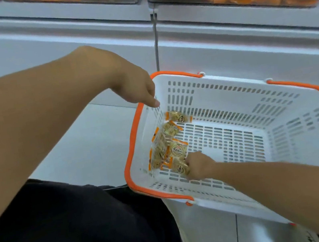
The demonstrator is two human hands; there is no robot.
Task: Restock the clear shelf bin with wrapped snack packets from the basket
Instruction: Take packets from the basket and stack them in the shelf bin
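Head view: right hand (199, 166) on snack packets (169, 146) — left hand (138, 88) at basket (234, 95) rim.

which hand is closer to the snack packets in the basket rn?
Right. The right hand is down inside the basket, touching the snack packets. The left hand is up at the basket's rim, above them.

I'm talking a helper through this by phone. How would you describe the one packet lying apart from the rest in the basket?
Find the white basket with orange rim on the floor below the shelves. The packets lie along its left wall, where the right hand grips the near ones. The lone packet lies farthest from that hand, in the far left corner just below the left hand, apart from the cluster.
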